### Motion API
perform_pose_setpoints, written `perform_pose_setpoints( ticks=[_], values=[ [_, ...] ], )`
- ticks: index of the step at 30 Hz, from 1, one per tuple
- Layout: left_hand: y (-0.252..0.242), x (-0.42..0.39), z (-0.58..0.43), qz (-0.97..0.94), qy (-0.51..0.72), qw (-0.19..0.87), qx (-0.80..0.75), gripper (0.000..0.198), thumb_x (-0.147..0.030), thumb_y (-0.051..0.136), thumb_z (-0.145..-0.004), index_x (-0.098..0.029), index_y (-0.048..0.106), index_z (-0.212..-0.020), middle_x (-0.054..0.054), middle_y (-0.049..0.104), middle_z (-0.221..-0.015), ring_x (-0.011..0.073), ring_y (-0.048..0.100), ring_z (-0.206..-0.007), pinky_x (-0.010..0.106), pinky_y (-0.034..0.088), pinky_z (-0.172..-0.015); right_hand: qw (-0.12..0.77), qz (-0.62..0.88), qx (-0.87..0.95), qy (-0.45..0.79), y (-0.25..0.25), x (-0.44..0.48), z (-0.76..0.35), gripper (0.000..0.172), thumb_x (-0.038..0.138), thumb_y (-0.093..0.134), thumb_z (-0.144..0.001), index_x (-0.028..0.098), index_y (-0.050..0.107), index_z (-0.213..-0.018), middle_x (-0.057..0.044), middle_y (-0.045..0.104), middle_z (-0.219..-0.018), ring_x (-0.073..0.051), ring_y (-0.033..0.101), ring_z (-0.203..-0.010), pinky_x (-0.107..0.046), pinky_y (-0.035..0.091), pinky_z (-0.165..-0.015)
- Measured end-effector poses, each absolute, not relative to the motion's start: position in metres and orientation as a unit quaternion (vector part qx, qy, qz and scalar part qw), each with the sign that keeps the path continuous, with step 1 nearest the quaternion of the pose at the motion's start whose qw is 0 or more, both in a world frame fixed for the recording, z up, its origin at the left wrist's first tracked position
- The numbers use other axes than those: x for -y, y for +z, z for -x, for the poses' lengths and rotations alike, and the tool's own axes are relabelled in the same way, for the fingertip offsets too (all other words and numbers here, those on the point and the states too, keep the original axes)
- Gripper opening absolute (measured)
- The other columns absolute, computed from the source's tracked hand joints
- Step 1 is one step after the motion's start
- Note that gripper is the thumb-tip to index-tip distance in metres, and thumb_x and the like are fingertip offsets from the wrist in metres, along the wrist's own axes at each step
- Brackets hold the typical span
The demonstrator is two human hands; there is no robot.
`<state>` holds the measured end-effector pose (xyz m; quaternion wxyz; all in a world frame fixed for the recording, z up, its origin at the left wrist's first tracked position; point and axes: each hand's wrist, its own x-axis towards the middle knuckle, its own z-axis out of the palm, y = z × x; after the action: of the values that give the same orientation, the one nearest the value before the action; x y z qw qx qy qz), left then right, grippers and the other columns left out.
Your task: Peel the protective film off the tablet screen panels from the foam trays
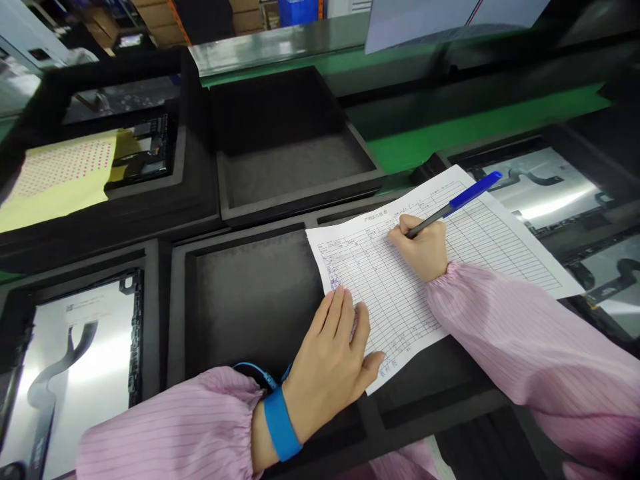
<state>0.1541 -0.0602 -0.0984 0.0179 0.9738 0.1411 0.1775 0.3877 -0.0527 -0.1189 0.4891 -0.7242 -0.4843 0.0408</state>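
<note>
A printed paper form with a ruled table lies across black foam trays, with some handwriting near its left edge. My right hand grips a pen with a blue cap on its back end. The pen's tip is hidden behind my fingers, near the upper rows of the form. My left hand rests flat on the form's lower left part, fingers stretched out. Around my left wrist sits a blue wrist strap with a thin blue cord.
Black foam trays surround the form. Device panels with metal backs and dark flex cables lie at left and at right. A yellow dotted sheet covers part of a tray at upper left. Behind runs a green surface.
</note>
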Motion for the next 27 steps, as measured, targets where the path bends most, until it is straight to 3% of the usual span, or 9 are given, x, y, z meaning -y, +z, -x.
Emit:
perform_pose_setpoints(
  ticks=[5,8,11,14,17,20,23,25,27],
  values=[
    [-0.092,0.04,-0.156,-0.881,0.282,0.186,-0.332,0.072,-0.033,0.06,-0.084,-0.018,0.023,-0.143,0.023,0.026,-0.146,0.0361,0.036,-0.132,0.052,0.041,-0.099,0.528,0.732,0.43,0.003,-0.099,0.053,-0.4,0.03,0.027,0.054,-0.073,0.019,0.034,-0.053,0.004,0.031,-0.045,-0.007,0.028,-0.043,-0.023,0.024,-0.043],
    [-0.09,0.02,-0.16,-0.752,0.26,0.396,-0.459,0.072,-0.04,0.063,-0.08,-0.015,0.025,-0.135,0.018,0.046,-0.126,0.0247,0.055,-0.102,0.044,0.048,-0.088,0.543,0.739,0.389,-0.094,-0.073,0.071,-0.427,0.028,0.041,0.055,-0.077,0.018,0.049,-0.062,0.002,0.043,-0.049,-0.01,0.037,-0.045,-0.026,0.031,-0.049],
    [-0.092,0.008,-0.164,-0.699,0.193,0.523,-0.448,0.043,-0.039,0.06,-0.082,-0.019,0.043,-0.116,0.008,0.055,-0.107,0.0153,0.055,-0.072,0.035,0.049,-0.072,0.409,0.828,0.333,-0.192,-0.056,0.102,-0.462,0.035,0.046,0.042,-0.082,0.019,0.064,-0.077,-0.005,0.054,-0.059,-0.02,0.052,-0.06,-0.038,0.04,-0.067],
    [-0.094,0.005,-0.164,-0.696,0.207,0.554,-0.408,0.022,-0.036,0.052,-0.086,-0.019,0.049,-0.1,0.006,0.055,-0.103,0.013,0.056,-0.064,0.031,0.047,-0.064,0.293,0.881,0.353,-0.118,-0.055,0.128,-0.485,0.042,0.051,0.037,-0.078,0.022,0.067,-0.086,-0.008,0.062,-0.068,-0.027,0.06,-0.07,-0.044,0.044,-0.074],
    [-0.079,0.005,-0.157,-0.709,0.258,0.535,-0.38,0.014,-0.031,0.042,-0.092,-0.02,0.049,-0.093,0.004,0.057,-0.092,0.0161,0.059,-0.072,0.031,0.047,-0.069,0.31,0.845,0.434,-0.049,-0.054,0.133,-0.49,0.05,0.061,0.053,-0.067,0.025,0.067,-0.1,-0.009,0.066,-0.077,-0.026,0.062,-0.068,-0.041,0.047,-0.07],
    [-0.04,0.007,-0.138,-0.718,0.329,0.502,-0.352,0.011,-0.028,0.041,-0.094,-0.02,0.048,-0.091,0.0,0.058,-0.078,0.017,0.058,-0.078,0.031,0.046,-0.074,0.362,0.828,0.428,-0.016,-0.037,0.121,-0.482,0.077,0.057,0.075,-0.044,0.028,0.061,-0.114,-0.016,0.067,-0.095,-0.033,0.064,-0.077,-0.047,0.046,-0.075],
    [0.009,0.006,-0.106,-0.694,0.4,0.507,-0.318,0.008,-0.027,0.047,-0.092,-0.02,0.049,-0.09,0.0,0.062,-0.079,0.0151,0.061,-0.075,0.027,0.047,-0.069,0.473,0.773,0.401,0.135,-0.002,0.102,-0.46,0.063,0.051,0.081,-0.039,0.031,0.065,-0.097,-0.016,0.065,-0.1,-0.035,0.064,-0.088,-0.047,0.049,-0.076],
    [0.039,0.002,-0.082,-0.655,0.433,0.537,-0.308,0.011,-0.028,0.054,-0.088,-0.019,0.05,-0.093,0.001,0.066,-0.079,0.0146,0.063,-0.07,0.025,0.048,-0.062,0.539,0.711,0.383,0.24,0.031,0.089,-0.436,0.049,0.055,0.083,-0.037,0.027,0.063,-0.071,-0.014,0.065,-0.08,-0.032,0.064,-0.071,-0.042,0.051,-0.058],
    [0.064,-0.002,-0.057,-0.603,0.476,0.554,-0.322,0.022,-0.029,0.06,-0.084,-0.02,0.051,-0.102,0.0,0.069,-0.077,0.0146,0.065,-0.061,0.023,0.049,-0.054,0.596,0.666,0.369,0.256,0.069,0.075,-0.412,0.051,0.056,0.085,-0.03,0.023,0.057,-0.057,-0.011,0.06,-0.064,-0.025,0.058,-0.053,-0.035,0.044,-0.042]
  ],
)
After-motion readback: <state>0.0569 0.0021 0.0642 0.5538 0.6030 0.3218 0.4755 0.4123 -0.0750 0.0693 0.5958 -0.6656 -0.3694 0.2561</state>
